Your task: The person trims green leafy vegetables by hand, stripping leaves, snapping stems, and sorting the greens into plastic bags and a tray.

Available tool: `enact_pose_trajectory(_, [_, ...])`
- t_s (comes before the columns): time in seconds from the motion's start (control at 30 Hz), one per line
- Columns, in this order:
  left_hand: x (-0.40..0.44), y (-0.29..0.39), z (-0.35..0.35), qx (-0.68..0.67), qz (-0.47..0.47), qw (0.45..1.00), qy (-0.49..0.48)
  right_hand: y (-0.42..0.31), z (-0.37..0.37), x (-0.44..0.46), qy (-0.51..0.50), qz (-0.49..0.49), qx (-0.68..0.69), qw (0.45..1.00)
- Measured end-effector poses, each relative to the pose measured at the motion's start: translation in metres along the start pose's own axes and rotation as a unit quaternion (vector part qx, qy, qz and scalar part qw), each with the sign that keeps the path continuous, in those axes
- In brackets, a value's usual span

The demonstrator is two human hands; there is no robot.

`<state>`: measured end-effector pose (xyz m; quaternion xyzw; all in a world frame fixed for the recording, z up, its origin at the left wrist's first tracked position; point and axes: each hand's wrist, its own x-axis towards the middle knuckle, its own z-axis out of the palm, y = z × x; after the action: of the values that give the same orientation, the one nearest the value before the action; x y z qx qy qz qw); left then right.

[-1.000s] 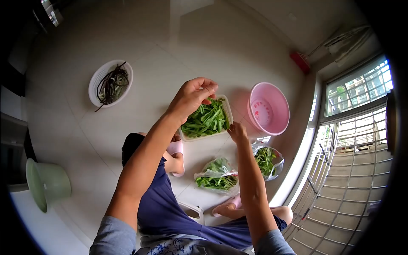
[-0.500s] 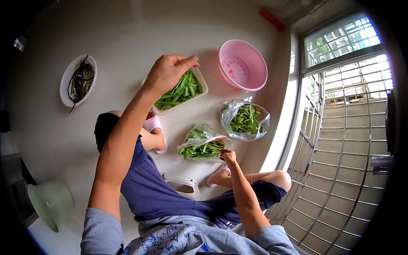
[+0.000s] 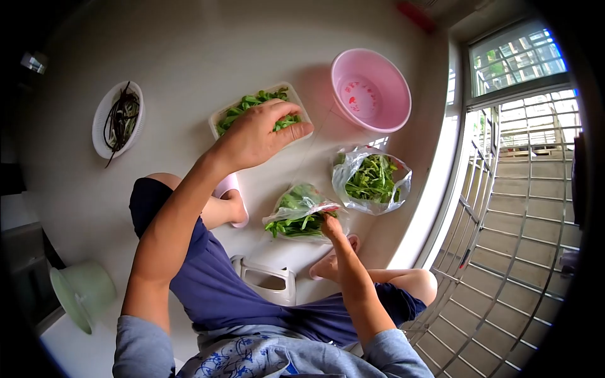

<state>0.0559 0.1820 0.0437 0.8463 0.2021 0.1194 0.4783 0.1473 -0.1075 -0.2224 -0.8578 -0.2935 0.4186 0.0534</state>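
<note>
**Light, leafy greens at our right fingertips**

In the head view, with twelve o'clock pointing away from us, the greens (image 3: 293,225) lie in the nearer bag (image 3: 307,205) on the floor, stems and leaves showing at its mouth. Our right hand (image 3: 331,228) is at the bag's three o'clock edge, fingers curled in against the greens; their tips are hidden, so we can't make out whether they have hold of a stem.

Our left hand (image 3: 265,133) hovers at eleven o'clock from that bag, in front of the tray (image 3: 302,103) of cut leaves (image 3: 261,99). Its fingers are loosely bent, the thumb parted from them, and we see nothing between them.

The further bag (image 3: 403,189), also leafy, sits at two o'clock, and the pink basin (image 3: 392,94) at one.

We judge the greens light and floppy, the stems firmer than the leaves, which would bruise under a hard squeeze. If damp, they may slip. The stems look the best place to pinch, a few at a time; the thin plastic would probably crumple and drag along.
</note>
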Motion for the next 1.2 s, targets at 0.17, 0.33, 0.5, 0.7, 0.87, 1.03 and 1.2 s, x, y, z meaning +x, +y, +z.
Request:
enact_pose_trajectory(0.17, [-0.001, -0.010, 0.000, 0.020, 0.019, 1.000, 0.014, 0.017, 0.019, 0.025, 0.039, 0.052, -0.024, 0.998])
enact_pose_trajectory(0.33, [0.000, -0.007, 0.002, 0.031, 0.003, 0.999, -0.026, 0.015, 0.017, 0.023, 0.075, 0.036, -0.010, 0.996])
enact_pose_trajectory(0.5, [0.000, -0.001, 0.004, 0.046, 0.037, 0.997, -0.039, 0.015, 0.006, 0.003, 0.086, -0.009, -0.062, 0.994])
enact_pose_trajectory(0.7, [0.002, 0.003, 0.013, 0.060, 0.037, 0.995, -0.073, 0.012, -0.028, -0.025, 0.082, -0.121, 0.010, 0.989])
enact_pose_trajectory(0.87, [-0.015, -0.005, 0.037, 0.080, 0.083, 0.980, -0.164, -0.011, -0.067, -0.077, -0.002, -0.069, 0.189, 0.980])
enact_pose_trajectory(1.03, [-0.058, -0.022, 0.089, 0.097, 0.133, 0.940, -0.298, -0.028, -0.089, -0.131, -0.031, -0.059, 0.439, 0.896])
enact_pose_trajectory(1.2, [-0.115, -0.024, 0.161, -0.012, 0.174, 0.949, -0.264, -0.032, -0.089, -0.151, -0.024, -0.056, 0.564, 0.823])
